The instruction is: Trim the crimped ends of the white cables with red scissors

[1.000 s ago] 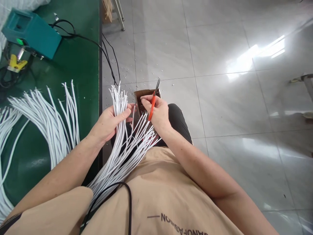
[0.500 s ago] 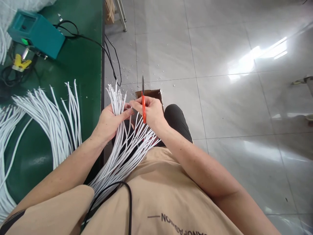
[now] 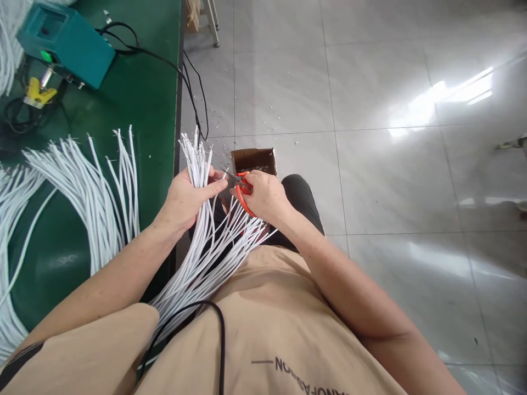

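My left hand [image 3: 187, 200] is wrapped round a bundle of white cables [image 3: 200, 219], whose cut ends point up and away from me. One cable end stands apart from the bundle, beside the thumb. Red-handled scissors [image 3: 244, 198] are gripped in my right hand [image 3: 265, 192], their dark blades pointing left at that single end. Whether the blades touch it I cannot tell. More loose white cables [image 3: 242, 236] fan across my lap below the scissors.
A green table [image 3: 152, 109] on the left bears further white cable bundles [image 3: 82, 203] and a teal machine [image 3: 68, 46] with black cords. An open cardboard box [image 3: 253, 153] stands just beyond my right hand. Small scraps dot the grey tiled floor [image 3: 370, 175].
The scissors have swung from pointing away from me to pointing left, toward the single cable end. My right fingers have drawn back from the left hand; the left keeps its hold on the bundle.
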Demonstrator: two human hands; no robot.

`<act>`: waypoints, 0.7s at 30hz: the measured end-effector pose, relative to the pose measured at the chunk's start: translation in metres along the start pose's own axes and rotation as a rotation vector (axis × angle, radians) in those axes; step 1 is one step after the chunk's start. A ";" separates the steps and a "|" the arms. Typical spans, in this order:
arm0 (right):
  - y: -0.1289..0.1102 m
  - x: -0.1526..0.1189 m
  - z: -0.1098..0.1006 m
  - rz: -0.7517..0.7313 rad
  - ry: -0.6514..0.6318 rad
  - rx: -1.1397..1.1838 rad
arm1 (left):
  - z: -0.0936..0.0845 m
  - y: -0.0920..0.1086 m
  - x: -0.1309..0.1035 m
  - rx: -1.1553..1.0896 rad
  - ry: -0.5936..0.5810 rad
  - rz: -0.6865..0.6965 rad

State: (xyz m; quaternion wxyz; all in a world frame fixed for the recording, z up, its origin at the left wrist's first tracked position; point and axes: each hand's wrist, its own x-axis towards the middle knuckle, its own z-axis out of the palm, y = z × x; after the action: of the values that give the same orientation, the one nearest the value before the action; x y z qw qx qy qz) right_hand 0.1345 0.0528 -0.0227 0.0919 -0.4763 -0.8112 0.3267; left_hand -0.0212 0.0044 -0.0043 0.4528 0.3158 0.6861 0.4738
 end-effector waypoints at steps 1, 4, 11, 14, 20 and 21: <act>-0.002 0.000 -0.001 -0.003 -0.014 -0.027 | 0.000 -0.001 0.001 0.014 0.004 0.005; -0.005 -0.001 -0.004 -0.005 -0.036 -0.095 | -0.002 -0.003 0.002 0.067 0.015 0.022; -0.005 -0.003 -0.005 -0.044 -0.013 -0.194 | -0.003 -0.004 0.002 0.142 0.023 0.093; -0.004 -0.004 -0.003 -0.058 -0.005 -0.203 | -0.003 -0.004 0.001 0.135 0.009 0.081; -0.005 -0.005 -0.002 -0.062 0.003 -0.211 | -0.004 -0.004 0.000 0.237 0.016 0.140; -0.005 -0.005 -0.002 -0.063 0.003 -0.215 | -0.005 -0.004 -0.001 0.263 0.021 0.158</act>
State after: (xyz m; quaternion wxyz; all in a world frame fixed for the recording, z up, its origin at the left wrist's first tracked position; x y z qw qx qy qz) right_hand 0.1348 0.0477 -0.0172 0.0516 -0.4580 -0.8560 0.2341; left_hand -0.0253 0.0009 -0.0072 0.3614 0.4207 0.7199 0.4173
